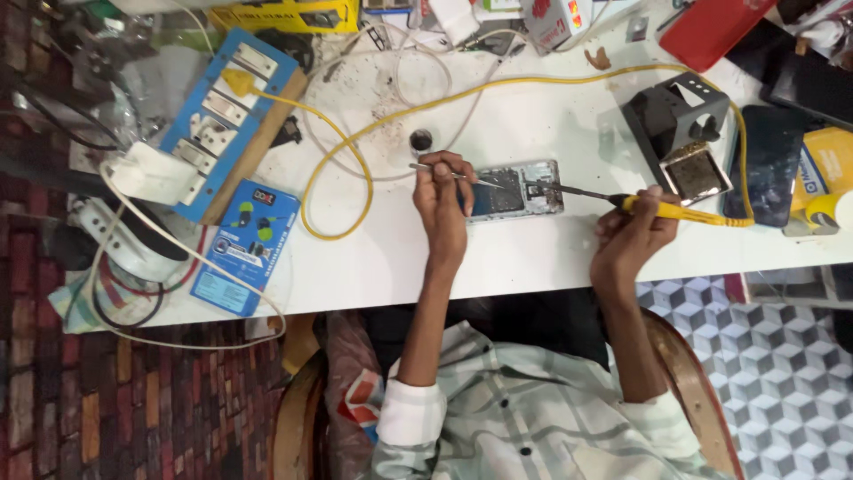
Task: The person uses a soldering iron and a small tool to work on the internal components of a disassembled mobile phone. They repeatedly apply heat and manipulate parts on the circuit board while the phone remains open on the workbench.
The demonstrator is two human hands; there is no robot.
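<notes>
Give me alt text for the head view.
A person's left hand holds tweezers and the right hand a yellow soldering iron over an opened phone on a cluttered white workbench.

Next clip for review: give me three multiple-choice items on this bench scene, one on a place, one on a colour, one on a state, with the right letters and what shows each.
1. Where does the opened phone lie?
A. on the white table, between the two hands
B. on the blue switchboard
C. on the tiled floor

2. What colour is the handle of the soldering iron?
A. red
B. yellow
C. green

3. What is the state of the left hand?
A. open and flat on the table
B. out of view
C. closed on tweezers

Answers:
1 A: the phone rests on the white surface, with the left hand on one side and the right hand on the other.
2 B: the grip and its cable are yellow.
3 C: its fingers pinch thin metal tweezers that point at the phone.
</notes>
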